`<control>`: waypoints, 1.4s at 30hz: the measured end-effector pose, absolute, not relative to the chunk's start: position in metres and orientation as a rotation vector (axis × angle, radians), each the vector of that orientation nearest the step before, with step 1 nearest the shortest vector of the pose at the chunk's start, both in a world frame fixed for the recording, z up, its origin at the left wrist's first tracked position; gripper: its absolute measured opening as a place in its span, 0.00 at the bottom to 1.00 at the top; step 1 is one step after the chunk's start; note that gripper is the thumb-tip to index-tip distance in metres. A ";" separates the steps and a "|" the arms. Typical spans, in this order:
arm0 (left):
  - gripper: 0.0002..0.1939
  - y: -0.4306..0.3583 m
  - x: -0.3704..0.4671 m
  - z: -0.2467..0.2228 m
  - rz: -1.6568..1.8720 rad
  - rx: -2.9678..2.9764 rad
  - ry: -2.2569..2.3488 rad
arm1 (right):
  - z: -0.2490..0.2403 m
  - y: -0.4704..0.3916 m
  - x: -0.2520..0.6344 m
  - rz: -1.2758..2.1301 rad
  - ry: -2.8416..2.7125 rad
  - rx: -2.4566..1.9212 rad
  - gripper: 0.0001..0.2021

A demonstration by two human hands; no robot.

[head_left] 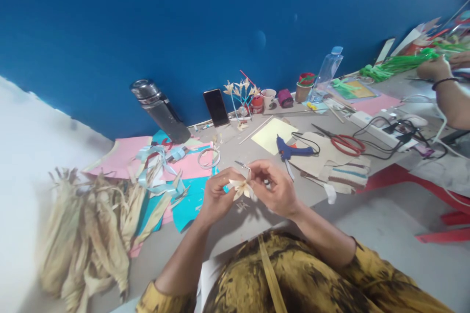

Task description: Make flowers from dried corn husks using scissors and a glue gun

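Note:
Between my two hands is a small cream flower (242,188) with pointed petals, its face turned toward me. My left hand (221,193) pinches its left petals between thumb and fingers. On the other side, my right hand (274,187) has its fingertips closed on the flower's right edge. A thin metallic-looking piece (241,164) sticks out above the fingers; I cannot tell what it is. Pale scraps (241,205) lie on the table just below. A blue glue gun (286,149) rests to the right of my right hand, and a roll of tape (208,158) is beyond my left.
Dried corn husks (106,225) are heaped at left beside coloured sheets and blue ribbon (157,156). Behind stand a flask (159,110), a phone (216,107), finished flowers (242,92) and a bottle (328,73). Scissors (347,144) and a power strip (380,129) lie right, near another person's hand (435,68).

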State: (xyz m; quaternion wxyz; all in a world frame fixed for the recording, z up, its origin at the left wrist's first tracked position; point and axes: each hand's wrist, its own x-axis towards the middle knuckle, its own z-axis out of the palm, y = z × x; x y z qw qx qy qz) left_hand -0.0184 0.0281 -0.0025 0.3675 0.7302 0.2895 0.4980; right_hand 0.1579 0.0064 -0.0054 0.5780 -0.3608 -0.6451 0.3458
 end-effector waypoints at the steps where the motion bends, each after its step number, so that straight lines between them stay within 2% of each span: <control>1: 0.12 0.028 -0.018 -0.002 1.277 1.885 0.750 | -0.005 0.006 0.159 0.793 -1.520 -0.841 0.12; 10: 0.05 0.028 -0.018 -0.005 1.318 1.923 0.853 | -0.002 0.006 0.160 0.760 -1.588 -0.817 0.13; 17: 0.09 0.028 -0.020 -0.007 1.302 1.857 0.822 | -0.004 0.008 0.157 0.755 -1.543 -0.844 0.14; 26: 0.07 0.026 -0.020 0.000 1.292 2.013 0.778 | 0.003 0.005 0.160 0.780 -1.565 -0.892 0.15; 31: 0.07 0.027 -0.023 -0.008 1.281 1.798 0.874 | -0.003 0.009 0.157 0.813 -1.502 -0.924 0.16; 36: 0.09 0.035 -0.022 -0.015 1.567 1.572 1.105 | -0.011 0.013 0.155 0.903 -1.406 -1.041 0.13; 42: 0.07 0.042 -0.028 -0.020 1.836 1.739 1.233 | -0.030 0.004 0.153 0.871 -1.609 -1.026 0.04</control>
